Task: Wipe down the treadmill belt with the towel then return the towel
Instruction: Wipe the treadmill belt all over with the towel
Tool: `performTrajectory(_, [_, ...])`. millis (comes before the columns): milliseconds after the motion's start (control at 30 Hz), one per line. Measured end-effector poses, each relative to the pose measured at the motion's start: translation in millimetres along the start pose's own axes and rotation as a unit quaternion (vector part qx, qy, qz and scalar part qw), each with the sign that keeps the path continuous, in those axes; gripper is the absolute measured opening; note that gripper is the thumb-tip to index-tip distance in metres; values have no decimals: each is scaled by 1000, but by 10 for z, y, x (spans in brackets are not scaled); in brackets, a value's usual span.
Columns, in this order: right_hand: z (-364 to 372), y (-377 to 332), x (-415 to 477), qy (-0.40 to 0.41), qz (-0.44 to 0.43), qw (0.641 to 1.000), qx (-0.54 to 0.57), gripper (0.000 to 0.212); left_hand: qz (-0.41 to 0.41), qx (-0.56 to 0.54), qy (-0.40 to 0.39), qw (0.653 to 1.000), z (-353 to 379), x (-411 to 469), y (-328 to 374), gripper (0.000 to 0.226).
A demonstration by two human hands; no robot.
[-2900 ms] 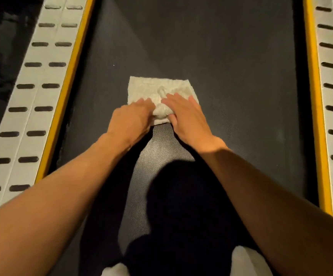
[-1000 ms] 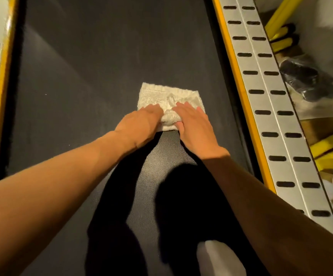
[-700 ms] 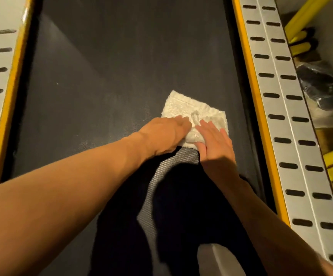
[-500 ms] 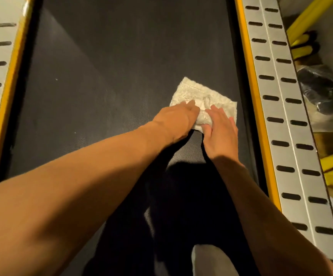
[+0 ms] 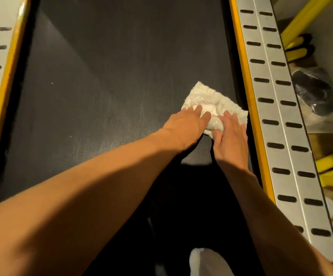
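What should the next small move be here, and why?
Probably sweep the towel leftward across the belt: the left hand and right hand press it flat beside the yellow right rail, so hardly any belt remains on that side.

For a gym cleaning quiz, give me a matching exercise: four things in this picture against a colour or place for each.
Column one:
1 towel
2 treadmill belt
3 right side rail
4 left hand

Column two:
A silver with dark slots
B pressing on the towel
C dark and textured
D white, near the belt's right edge

Pairs: 1-D, 2-C, 3-A, 4-B
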State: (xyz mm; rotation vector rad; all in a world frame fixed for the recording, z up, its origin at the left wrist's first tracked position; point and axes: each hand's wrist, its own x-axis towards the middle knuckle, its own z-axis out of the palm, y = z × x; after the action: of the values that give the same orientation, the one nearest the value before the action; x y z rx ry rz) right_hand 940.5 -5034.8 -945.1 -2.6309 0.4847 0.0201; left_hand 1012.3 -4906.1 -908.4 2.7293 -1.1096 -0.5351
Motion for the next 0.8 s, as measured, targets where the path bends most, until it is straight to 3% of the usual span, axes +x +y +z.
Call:
performTrajectory(233, [78,107,-366,-46,-11,999,-22,46,96,79,22,992,116,-221,17,26])
performTrajectory(400, [148,12,-269,-5,-14,1000,0,42,25,84,9,996,26,-174,-133,24])
performTrajectory(500, [338,-138,-537,17,-38,998,41,35,55,88,-34,994,-15,-358,-194,30])
performTrajectory(633, [480,-191,-818,15,-136,991,16,33,107,113,-69,985,81,-743,-360,29])
performTrajectory(800, [438,-264,-562,-5,-87,996,28,38,32,71,-34,996,29,-760,-312,35])
